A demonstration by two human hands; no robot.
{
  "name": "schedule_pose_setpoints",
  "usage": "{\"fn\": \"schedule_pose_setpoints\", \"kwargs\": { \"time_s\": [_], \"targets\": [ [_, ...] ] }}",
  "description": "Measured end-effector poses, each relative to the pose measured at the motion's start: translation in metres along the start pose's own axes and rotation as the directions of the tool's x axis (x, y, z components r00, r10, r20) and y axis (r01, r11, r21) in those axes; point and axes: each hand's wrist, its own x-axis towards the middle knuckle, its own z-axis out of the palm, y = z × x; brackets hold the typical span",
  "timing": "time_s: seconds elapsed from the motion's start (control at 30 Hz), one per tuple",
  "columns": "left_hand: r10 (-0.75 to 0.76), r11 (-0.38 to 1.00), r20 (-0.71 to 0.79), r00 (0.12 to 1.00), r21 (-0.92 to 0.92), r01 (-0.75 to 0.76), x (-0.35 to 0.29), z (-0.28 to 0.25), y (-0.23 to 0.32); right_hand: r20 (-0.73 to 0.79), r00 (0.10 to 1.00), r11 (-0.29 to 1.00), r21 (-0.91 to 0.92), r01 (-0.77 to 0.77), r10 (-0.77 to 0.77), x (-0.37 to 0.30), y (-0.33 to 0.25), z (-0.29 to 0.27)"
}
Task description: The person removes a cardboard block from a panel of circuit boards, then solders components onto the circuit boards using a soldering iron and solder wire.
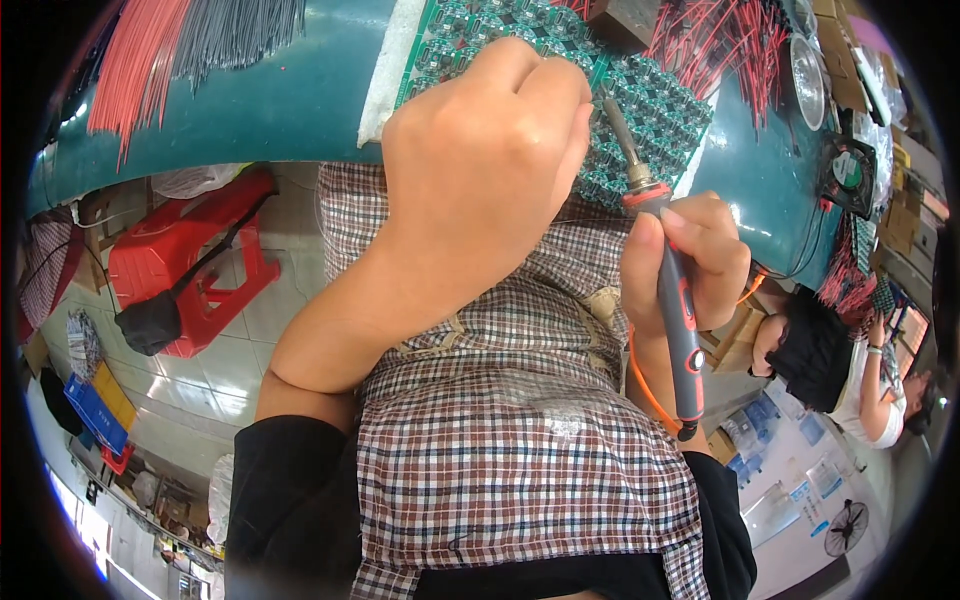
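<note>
I can tell I'm looking into an electronics workshop: green circuit boards [660,120] lie on a green worktable [310,105], with a soldering iron [683,310] above its edge and bundles of red wires [140,65] and grey wires [235,40]; around it I see a plastic stool [150,250], cardboard boxes [900,225] and another person [872,405] near more wires [845,285]

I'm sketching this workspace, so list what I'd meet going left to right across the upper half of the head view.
Left-hand red wire bundle → dark grey wire bundle → left hand → soldering iron → black fan.
</note>
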Motion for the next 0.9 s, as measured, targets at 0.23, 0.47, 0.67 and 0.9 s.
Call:
{"fn": "schedule_pose_setpoints", "kwargs": {
  "time_s": [0.23,0.47,0.67,0.9],
  "targets": [
    [0.0,0.999,-0.014,1.0,-0.043,-0.001,0.001,-0.005,0.002,-0.095,0.995,0.996,0.086,-0.027,0.035,0.001,-0.005,-0.007],
    [-0.017,0.997,-0.034,0.999,-0.079,0.015,0.001,-0.006,0.003,-0.03,0.997,0.996,0.054,-0.068,0.069,0.005,-0.01,-0.008],
    [-0.009,1.0,-0.014,1.0,-0.02,0.008,0.001,-0.005,0.001,-0.002,0.997,0.996,0.033,-0.081,0.081,0.006,-0.011,-0.007],
    [-0.001,1.0,-0.039,0.999,-0.011,0.0,0.006,-0.004,0.003,-0.084,0.987,0.991,0.023,-0.132,0.134,0.006,-0.012,-0.008]
  ]
}}
